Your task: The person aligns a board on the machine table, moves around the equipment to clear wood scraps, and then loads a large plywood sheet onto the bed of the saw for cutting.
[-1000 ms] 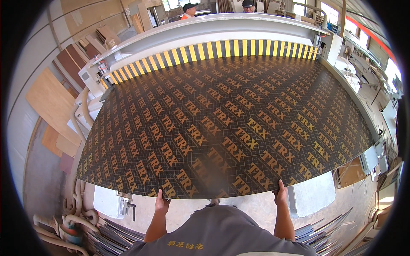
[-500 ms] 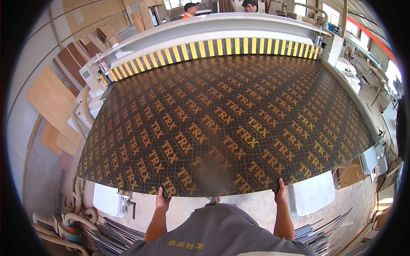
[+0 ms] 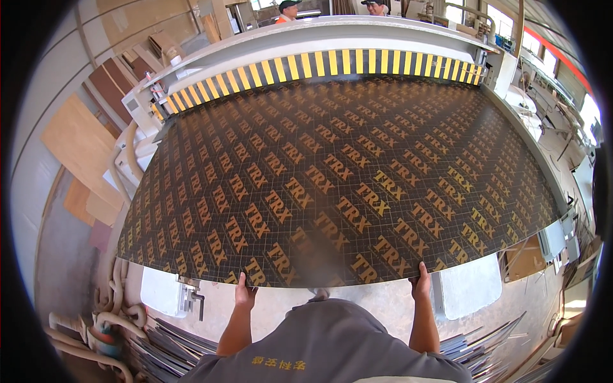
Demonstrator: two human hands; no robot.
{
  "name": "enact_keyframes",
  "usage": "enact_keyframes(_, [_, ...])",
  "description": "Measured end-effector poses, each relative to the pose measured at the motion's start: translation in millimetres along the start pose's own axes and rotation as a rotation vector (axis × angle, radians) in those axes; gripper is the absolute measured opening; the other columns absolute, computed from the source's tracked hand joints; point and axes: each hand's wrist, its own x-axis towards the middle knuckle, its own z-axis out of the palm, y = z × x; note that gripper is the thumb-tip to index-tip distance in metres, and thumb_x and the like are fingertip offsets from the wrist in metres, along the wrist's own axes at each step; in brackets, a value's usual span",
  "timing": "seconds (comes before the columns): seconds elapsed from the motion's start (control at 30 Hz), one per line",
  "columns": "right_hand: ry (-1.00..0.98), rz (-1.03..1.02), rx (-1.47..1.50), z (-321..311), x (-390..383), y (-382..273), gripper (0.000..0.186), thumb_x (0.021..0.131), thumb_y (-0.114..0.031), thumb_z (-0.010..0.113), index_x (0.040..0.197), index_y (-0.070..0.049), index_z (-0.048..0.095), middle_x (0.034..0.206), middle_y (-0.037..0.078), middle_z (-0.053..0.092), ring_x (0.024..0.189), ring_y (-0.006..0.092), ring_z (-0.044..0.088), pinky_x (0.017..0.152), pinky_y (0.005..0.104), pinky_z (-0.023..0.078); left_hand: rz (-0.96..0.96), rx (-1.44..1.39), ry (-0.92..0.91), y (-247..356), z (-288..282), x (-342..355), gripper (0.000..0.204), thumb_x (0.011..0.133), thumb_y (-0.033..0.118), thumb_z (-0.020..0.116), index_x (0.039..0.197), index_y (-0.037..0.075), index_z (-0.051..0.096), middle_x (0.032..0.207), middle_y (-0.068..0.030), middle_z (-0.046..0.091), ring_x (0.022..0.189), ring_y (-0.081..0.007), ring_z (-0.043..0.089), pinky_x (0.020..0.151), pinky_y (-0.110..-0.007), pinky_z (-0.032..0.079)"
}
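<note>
A large dark brown sheet with a glossy film face (image 3: 345, 150), printed all over with a fine grid and rows of orange and yellow lettering, lies flat on a wide machine bed. Its far edge meets a beam guard with yellow and black stripes (image 3: 319, 64). My left hand (image 3: 245, 293) grips the near edge left of the middle, thumb on top and fingers curled underneath. Further right along the same edge, my right hand (image 3: 420, 285) holds on likewise, its thumb on the face and its fingers mostly hidden below.
White support tables (image 3: 471, 290) stick out under the near edge on both sides. Long metal strips (image 3: 169, 348) lie low at either side of me. Hoses (image 3: 121, 313) run at the left, near leaning boards (image 3: 83, 150). Beyond the beam are two people (image 3: 288, 11).
The whole view has shifted slightly, so the sheet, guard and hands sit a little higher in the picture. Both hands keep their hold on the sheet's near edge.
</note>
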Motion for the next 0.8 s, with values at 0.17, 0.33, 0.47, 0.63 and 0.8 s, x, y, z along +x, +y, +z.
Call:
enact_keyframes(0.17, [0.011,0.020,0.010,-3,3,3,0.036,0.100,-0.037,0.065,0.123,-0.009,0.057,0.087,0.000,0.061,0.063,0.0098,0.052,0.056,0.0246,0.040,0.019,-0.051,0.017,-2,5,1,0.058,0.101,0.050,0.063,0.143,0.012,0.054,0.140,-0.0053,0.062,0.129,-0.0245,0.056,0.111,-0.048,0.037])
enact_keyframes(0.33, [0.053,0.024,0.018,1,4,4,0.051,0.100,-0.036,0.065,0.138,-0.005,0.050,0.109,0.006,0.065,0.083,0.0147,0.066,0.067,0.0276,0.054,0.094,-0.186,0.167,-10,20,1,0.061,0.102,0.048,0.063,0.144,0.005,0.052,0.140,-0.0105,0.062,0.126,-0.0276,0.060,0.107,-0.043,0.047])
enact_keyframes(0.47, [0.075,0.004,0.107,2,5,8,0.060,0.099,-0.033,0.066,0.146,-0.004,0.042,0.131,0.013,0.061,0.113,0.0255,0.068,0.090,0.0367,0.061,0.093,-0.288,0.356,-8,39,12,0.060,0.102,0.048,0.064,0.140,0.003,0.056,0.136,-0.0105,0.064,0.122,-0.0279,0.062,0.105,-0.042,0.048])
enact_keyframes(0.63, [0.114,-0.003,0.154,1,5,13,0.064,0.098,-0.032,0.068,0.150,-0.007,0.040,0.136,0.014,0.060,0.115,0.0296,0.068,0.095,0.0422,0.060,0.146,-0.302,0.291,-14,29,15,0.061,0.101,0.049,0.065,0.141,0.004,0.057,0.137,-0.0106,0.064,0.121,-0.0277,0.062,0.104,-0.042,0.049])
enact_keyframes(0.8, [0.145,0.022,0.126,0,10,16,0.063,0.098,-0.032,0.069,0.148,-0.005,0.043,0.131,0.014,0.064,0.114,0.0287,0.069,0.092,0.0426,0.061,0.072,-0.227,0.348,-12,20,12,0.064,0.099,0.052,0.066,0.144,0.007,0.056,0.139,-0.0098,0.063,0.124,-0.0280,0.060,0.106,-0.042,0.048])
